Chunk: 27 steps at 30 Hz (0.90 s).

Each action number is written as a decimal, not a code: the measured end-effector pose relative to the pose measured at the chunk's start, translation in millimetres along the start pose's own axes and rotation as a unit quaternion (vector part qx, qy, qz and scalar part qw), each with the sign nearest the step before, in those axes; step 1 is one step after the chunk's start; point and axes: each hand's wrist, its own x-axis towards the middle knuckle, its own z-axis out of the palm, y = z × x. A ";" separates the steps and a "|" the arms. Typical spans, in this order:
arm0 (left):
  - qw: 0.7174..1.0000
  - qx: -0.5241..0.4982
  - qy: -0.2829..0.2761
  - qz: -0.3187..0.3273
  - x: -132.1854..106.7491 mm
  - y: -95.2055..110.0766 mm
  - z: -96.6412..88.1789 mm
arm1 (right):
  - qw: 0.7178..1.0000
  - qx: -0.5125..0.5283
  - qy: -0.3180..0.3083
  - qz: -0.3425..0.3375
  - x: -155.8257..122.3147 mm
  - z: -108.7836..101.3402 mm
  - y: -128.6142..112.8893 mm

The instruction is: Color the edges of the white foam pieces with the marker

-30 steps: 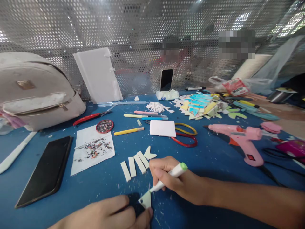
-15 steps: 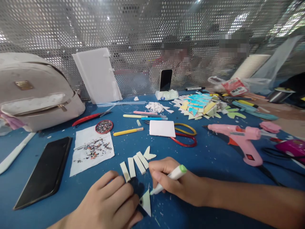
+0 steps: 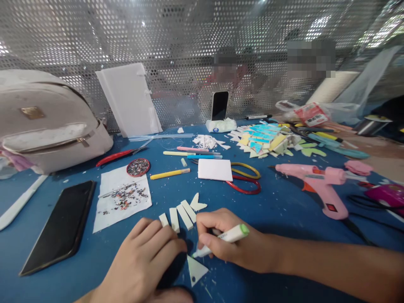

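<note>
Blue tabletop [image 3: 176, 193], flecked with pale scraps, runs back to a grey perforated metal screen [image 3: 176, 50]. On its near part, between the two hands, lies a pale green triangular piece [image 3: 197, 271] with a dark round dot near its lowest corner. At its upper corner is the tip of a white marker with a green end [image 3: 232, 235], pinched between the thumb and fingers of the right hand [image 3: 244, 248]. The left hand [image 3: 145, 256] rests palm down just left of the triangle, fingers bent and side by side, thumb apart from them; whether it touches the piece, I cannot tell. Beyond are four pale green rectangular strips [image 3: 184, 216], the leftmost partly covered by the left hand, and a pale V-shaped piece [image 3: 198, 205] at the row's right end. Farther out, a white rectangular block [image 3: 215, 170] lies across scissors with red and yellow handles [image 3: 246, 192]. A pink glue gun [image 3: 328, 176] lies at the right, a black phone [image 3: 59, 225] at the left.
</note>
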 end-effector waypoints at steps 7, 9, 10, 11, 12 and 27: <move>0.997 -0.024 -0.016 -0.071 1.7 9.9 7.1 | 1.000 0.010 -0.025 0.000 -1.2 -0.5 -1.9; 0.995 -0.039 -0.020 -0.085 2.2 10.7 6.9 | 0.999 0.007 -0.040 0.001 -1.7 -0.3 -0.5; 0.995 -0.046 -0.024 -0.090 2.3 10.7 6.5 | 0.999 0.003 -0.043 0.002 -1.9 -0.2 0.2; 0.994 -0.052 -0.027 -0.093 2.3 10.6 5.9 | 0.999 0.002 -0.043 0.006 -2.0 -0.1 0.8; 0.993 -0.057 -0.030 -0.096 2.3 10.3 5.4 | 0.999 0.003 -0.042 0.010 -2.0 0.0 1.2; 0.990 -0.099 -0.056 -0.081 2.5 4.9 1.8 | 0.994 0.060 -0.080 0.032 -1.3 0.0 8.2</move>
